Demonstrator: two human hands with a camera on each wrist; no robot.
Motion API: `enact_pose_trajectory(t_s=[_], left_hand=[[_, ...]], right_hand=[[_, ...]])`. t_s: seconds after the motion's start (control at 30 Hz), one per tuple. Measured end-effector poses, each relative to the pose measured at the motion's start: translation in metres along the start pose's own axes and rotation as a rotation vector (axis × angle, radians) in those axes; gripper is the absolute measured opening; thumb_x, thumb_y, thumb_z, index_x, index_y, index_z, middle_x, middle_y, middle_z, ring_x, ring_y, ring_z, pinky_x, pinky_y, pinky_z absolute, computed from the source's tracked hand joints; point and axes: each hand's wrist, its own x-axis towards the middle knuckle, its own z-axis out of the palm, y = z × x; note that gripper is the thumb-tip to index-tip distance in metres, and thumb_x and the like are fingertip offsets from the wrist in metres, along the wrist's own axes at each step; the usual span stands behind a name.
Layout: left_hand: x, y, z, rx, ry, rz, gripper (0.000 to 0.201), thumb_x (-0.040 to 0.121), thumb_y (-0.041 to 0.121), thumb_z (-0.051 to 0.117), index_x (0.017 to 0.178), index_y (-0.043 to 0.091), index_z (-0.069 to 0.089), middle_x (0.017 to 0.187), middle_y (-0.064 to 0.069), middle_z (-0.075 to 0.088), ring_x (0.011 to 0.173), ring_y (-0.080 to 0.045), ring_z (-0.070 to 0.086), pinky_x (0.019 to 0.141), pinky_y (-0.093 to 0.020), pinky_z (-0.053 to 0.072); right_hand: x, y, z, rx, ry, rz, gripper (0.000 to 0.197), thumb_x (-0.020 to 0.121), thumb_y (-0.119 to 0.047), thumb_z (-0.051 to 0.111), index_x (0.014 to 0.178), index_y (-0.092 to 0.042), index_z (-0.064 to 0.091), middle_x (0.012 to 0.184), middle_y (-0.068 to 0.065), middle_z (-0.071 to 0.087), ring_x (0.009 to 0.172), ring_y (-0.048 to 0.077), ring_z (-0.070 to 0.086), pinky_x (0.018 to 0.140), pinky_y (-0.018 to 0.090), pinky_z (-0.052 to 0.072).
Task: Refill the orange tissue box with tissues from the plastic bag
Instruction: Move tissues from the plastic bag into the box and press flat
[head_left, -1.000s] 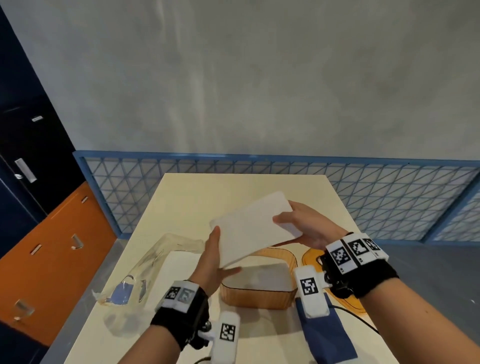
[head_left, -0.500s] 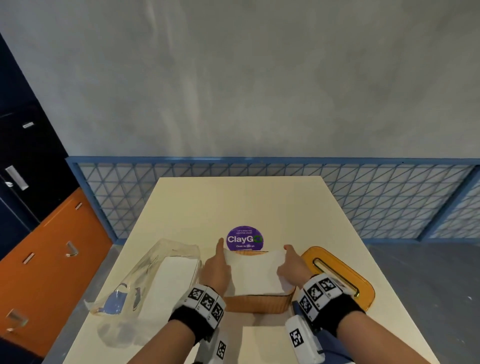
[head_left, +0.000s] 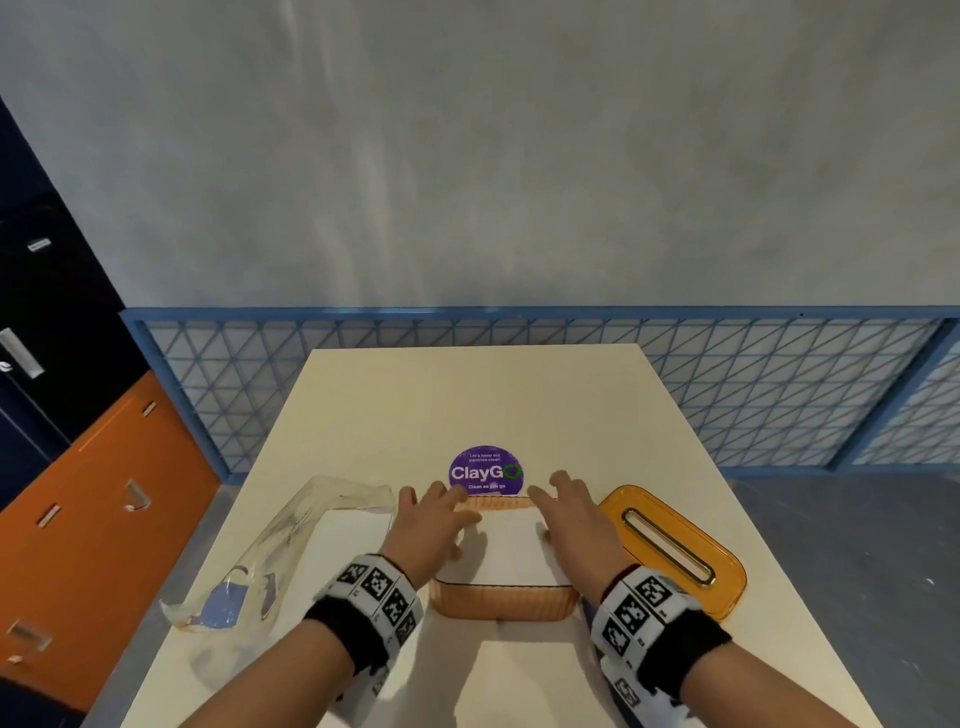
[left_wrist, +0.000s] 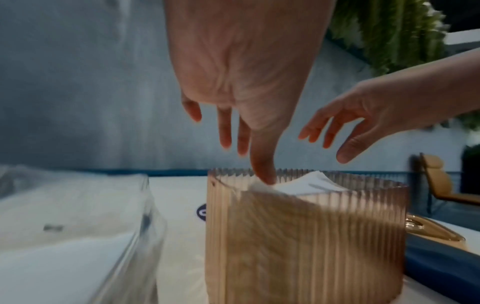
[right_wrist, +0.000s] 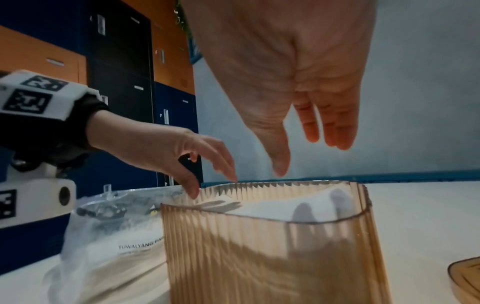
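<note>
The orange ribbed tissue box (head_left: 503, 601) stands lidless at the table's near middle, with a white tissue stack (head_left: 511, 551) lying inside, tilted higher at the far end. My left hand (head_left: 441, 512) hovers over the box's left side, fingers spread; its thumb tip touches the tissues (left_wrist: 311, 183) just inside the rim. My right hand (head_left: 566, 514) hangs spread above the right side, touching nothing. The clear plastic bag (head_left: 291, 551), left of the box, holds more white tissues. From the right wrist, the box (right_wrist: 259, 257) and the stack (right_wrist: 272, 207) show below my open right hand (right_wrist: 298, 148).
The orange lid (head_left: 670, 545) with its slot lies right of the box. A purple ClayGo sticker (head_left: 485, 470) sits on the table (head_left: 467, 395) behind the box. A dark blue item (left_wrist: 441, 267) lies by the box's near right corner. A blue mesh fence runs behind.
A second ago both hands held the tissue stack in the air over the box. They lowered it into the box, then let go, and the fingers have lifted and spread.
</note>
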Motion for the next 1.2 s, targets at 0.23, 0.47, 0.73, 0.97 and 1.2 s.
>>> enact_pose_trajectory(t_s=[0.23,0.47,0.73,0.97,1.2], left_hand=[[0.014,0.0,-0.004,0.14,-0.347,0.051,0.064,0.087,0.016,0.063,0.142,0.03,0.032,0.136,-0.004,0.042,0.122,-0.026,0.05,0.108,-0.051,0.019],[0.023,-0.006,-0.003,0.092,-0.427,0.108,0.067,0.084,0.033,0.066,0.14,0.03,0.029,0.13,-0.007,0.045,0.124,-0.025,0.044,0.102,-0.051,0.025],[0.02,0.007,0.014,0.181,-0.292,0.075,0.081,0.083,0.029,0.068,0.147,0.024,0.018,0.14,-0.007,0.037,0.128,-0.028,0.042,0.109,-0.053,0.019],[0.013,0.014,0.012,0.184,-0.158,0.05,0.062,0.089,0.005,0.053,0.144,0.023,0.028,0.143,-0.009,0.035,0.132,-0.028,0.037,0.108,-0.053,0.02],[-0.011,-0.014,0.013,-0.305,0.401,-0.176,0.029,0.088,0.018,0.061,0.116,0.024,0.065,0.117,-0.001,0.062,0.111,-0.026,0.056,0.086,-0.04,0.041]], right_hand=[[0.015,0.014,0.012,-0.286,-0.515,-0.151,0.069,0.089,-0.019,0.06,0.145,-0.033,0.022,0.146,0.01,0.035,0.137,0.028,0.032,0.115,0.055,0.011],[0.013,0.026,0.005,-0.357,-0.545,-0.119,0.069,0.093,-0.024,0.054,0.148,-0.033,0.014,0.145,0.013,0.038,0.137,0.03,0.034,0.114,0.06,0.003],[0.011,0.021,0.009,-0.41,-0.472,-0.109,0.065,0.092,-0.024,0.054,0.145,-0.032,0.019,0.136,0.012,0.046,0.123,0.032,0.049,0.112,0.063,0.003],[0.011,0.022,0.012,-0.426,-0.469,-0.079,0.063,0.09,-0.028,0.057,0.143,-0.03,0.023,0.14,0.013,0.042,0.128,0.031,0.045,0.112,0.062,0.005],[0.013,0.038,0.004,-0.156,-0.144,-0.008,0.054,0.091,-0.034,0.054,0.141,-0.033,0.033,0.142,-0.002,0.038,0.131,0.021,0.034,0.105,0.046,0.029]])
